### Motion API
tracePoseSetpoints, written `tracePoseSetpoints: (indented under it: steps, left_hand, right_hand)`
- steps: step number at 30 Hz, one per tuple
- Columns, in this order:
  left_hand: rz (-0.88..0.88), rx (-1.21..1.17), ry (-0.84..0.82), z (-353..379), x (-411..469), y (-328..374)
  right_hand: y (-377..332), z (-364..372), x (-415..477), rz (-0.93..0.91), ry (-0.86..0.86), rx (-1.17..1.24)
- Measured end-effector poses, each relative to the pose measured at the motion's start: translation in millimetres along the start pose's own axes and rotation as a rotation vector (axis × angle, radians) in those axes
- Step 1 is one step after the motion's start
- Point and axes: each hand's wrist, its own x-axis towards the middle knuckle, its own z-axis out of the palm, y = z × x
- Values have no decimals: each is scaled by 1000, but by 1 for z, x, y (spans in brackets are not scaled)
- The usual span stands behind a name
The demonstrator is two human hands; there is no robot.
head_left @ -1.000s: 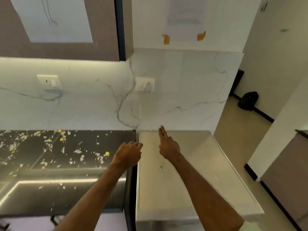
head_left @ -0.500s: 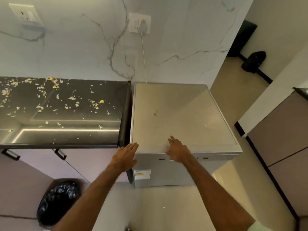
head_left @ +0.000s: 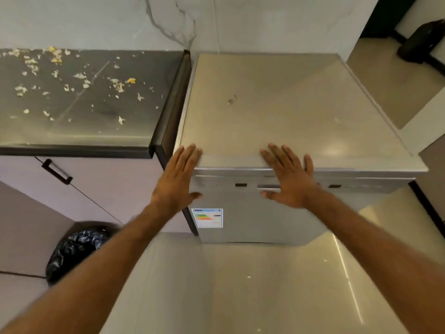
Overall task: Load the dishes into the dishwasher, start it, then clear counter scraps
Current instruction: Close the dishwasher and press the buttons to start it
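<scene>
Both hands out flat, fingers straight and spread – left hand (head_left: 177, 179) over the near-left corner of the dishwasher (head_left: 277, 112), right hand (head_left: 290, 177) over its near top edge, partly covering the control strip. Can't tell if either touches the metal; neither holds anything. Dishwasher is at centre, door closed, energy label (head_left: 209, 218) on its front. Just left of it is the dark counter (head_left: 149, 116) – scraps (head_left: 118, 86) scattered across it. Black bin bag (head_left: 74, 249) on the floor, near left.
</scene>
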Motion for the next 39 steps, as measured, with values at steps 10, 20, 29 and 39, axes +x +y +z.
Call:
tracePoseSetpoints:
  steps: [10,20,29,39]
  left_hand:
    - [59,-21,121,17,-3,-9]
    - [93,-26,218,23,-2,-13]
    - [97,-5,278,28,-2,-10]
    - [45,3,181,20,-1,-4]
  right_hand:
    - [2,-14,49,-145,163,68]
    - [-5,-16,55,-52,264,69]
    - [0,-10,58,-86,319,60]
    - [-2,-12,56,-97,321,99]
